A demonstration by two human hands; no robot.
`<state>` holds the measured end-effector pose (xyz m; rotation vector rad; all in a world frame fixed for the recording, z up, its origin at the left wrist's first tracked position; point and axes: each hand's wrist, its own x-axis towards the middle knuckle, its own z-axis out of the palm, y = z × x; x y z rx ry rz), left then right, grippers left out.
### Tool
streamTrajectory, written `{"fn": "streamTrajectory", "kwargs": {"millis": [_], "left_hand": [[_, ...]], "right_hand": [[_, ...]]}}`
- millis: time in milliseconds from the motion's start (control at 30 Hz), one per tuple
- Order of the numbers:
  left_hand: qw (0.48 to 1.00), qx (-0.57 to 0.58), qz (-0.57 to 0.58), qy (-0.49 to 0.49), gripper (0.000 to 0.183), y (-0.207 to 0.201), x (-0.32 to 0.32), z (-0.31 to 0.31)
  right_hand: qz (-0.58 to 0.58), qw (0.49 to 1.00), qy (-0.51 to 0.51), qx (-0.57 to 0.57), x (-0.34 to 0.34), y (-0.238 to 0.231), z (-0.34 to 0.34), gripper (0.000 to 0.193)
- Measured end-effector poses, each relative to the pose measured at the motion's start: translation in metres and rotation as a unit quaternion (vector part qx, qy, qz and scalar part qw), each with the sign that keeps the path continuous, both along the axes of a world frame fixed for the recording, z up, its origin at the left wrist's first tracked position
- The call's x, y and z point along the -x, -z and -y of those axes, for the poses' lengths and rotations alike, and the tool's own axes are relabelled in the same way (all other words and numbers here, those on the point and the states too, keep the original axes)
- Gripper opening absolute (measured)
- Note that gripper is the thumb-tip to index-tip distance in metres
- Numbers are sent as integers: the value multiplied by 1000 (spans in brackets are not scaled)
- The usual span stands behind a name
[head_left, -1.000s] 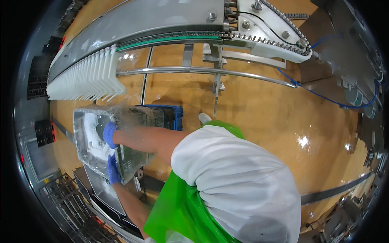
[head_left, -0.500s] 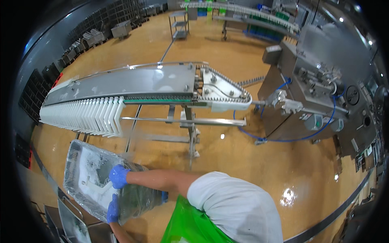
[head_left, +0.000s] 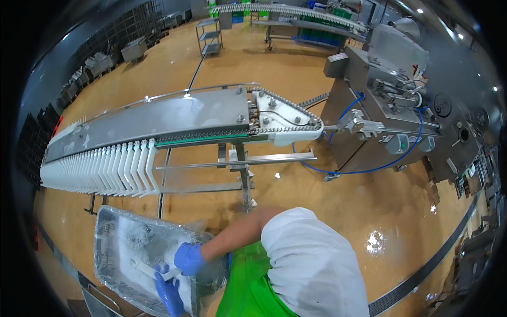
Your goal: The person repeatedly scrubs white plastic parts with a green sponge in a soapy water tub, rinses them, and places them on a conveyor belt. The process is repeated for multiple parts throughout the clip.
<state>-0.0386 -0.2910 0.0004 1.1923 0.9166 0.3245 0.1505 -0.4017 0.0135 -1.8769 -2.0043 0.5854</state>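
A white bent plastic piece [head_left: 143, 268] lies low over the foamy water in a plastic-lined bin [head_left: 108, 211]. My right hand [head_left: 189, 259], in a blue glove, is closed round the right end of the piece. My left hand [head_left: 169, 293], also in a blue glove, grips the piece from below, fingers up around its middle. White suds surround both hands. In shape and colour the piece resembles the row of white bent arms [head_left: 113, 166] hanging along the conveyor [head_left: 174, 112] beyond the bin.
Past the conveyor's chain end, a steel machine [head_left: 348, 127] stands on the right with a blue hose [head_left: 369, 171]. A steel rail [head_left: 274, 158] juts out below the conveyor. A shelf cart [head_left: 210, 37] and a second conveyor [head_left: 296, 10] stand at the back. The floor [head_left: 317, 211] looks wet.
My left hand has come up from the bin's near edge onto the white piece. My right hand keeps hold of it. The view has shifted, and the bin now sits lower and farther right.
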Motion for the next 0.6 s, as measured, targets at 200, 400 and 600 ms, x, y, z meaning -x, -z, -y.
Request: {"fn": "streamTrajectory", "kwargs": {"millis": [200, 400, 600], "left_hand": [[978, -186, 28, -84, 47, 11, -13, -99], [973, -96, 77, -193, 44, 107, 33, -157], [888, -182, -410, -103, 69, 183, -1, -152]], "right_hand": [[28, 983, -178, -41, -1, 27, -87, 36], [111, 977, -177, 46, 1, 26, -146, 25], [217, 954, -67, 197, -7, 118, -174, 31]]}}
